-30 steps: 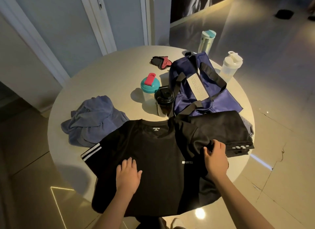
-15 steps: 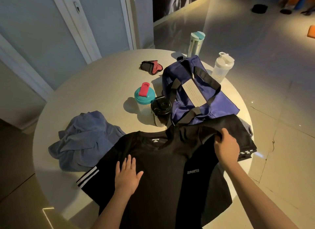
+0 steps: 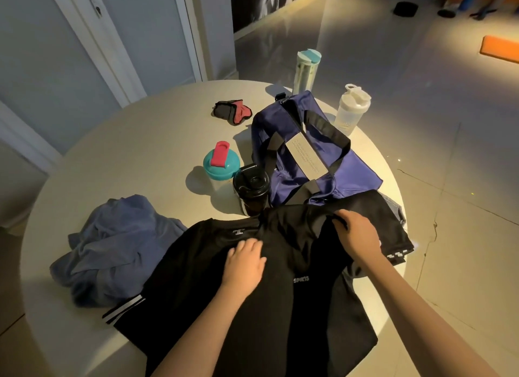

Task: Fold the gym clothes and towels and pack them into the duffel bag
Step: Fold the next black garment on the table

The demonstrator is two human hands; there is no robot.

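Both hands slid up the shirt [image 3: 196,278], which lies on the worktop [image 3: 140,157] and hangs off its edge; left hand [image 3: 247,264] lies flat, fingers [image 3: 247,246] open, right hand [image 3: 358,236] seems to pinch the sleeve [image 3: 314,222], so a tug could drag it off.

I count one blue duffel bag [image 3: 354,177]. Four bottles stand around it: a tall teal-capped bottle [image 3: 306,73] behind it, a white shaker [image 3: 351,109] to its right, and a teal-lidded shaker [image 3: 222,166] and a black shaker [image 3: 251,188] to its left. In front of it lie two black garments, a T-shirt [image 3: 196,278] and a folded piece [image 3: 393,227], and one blue cloth [image 3: 118,244]. One glove bundle [image 3: 233,112] lies further to its left.
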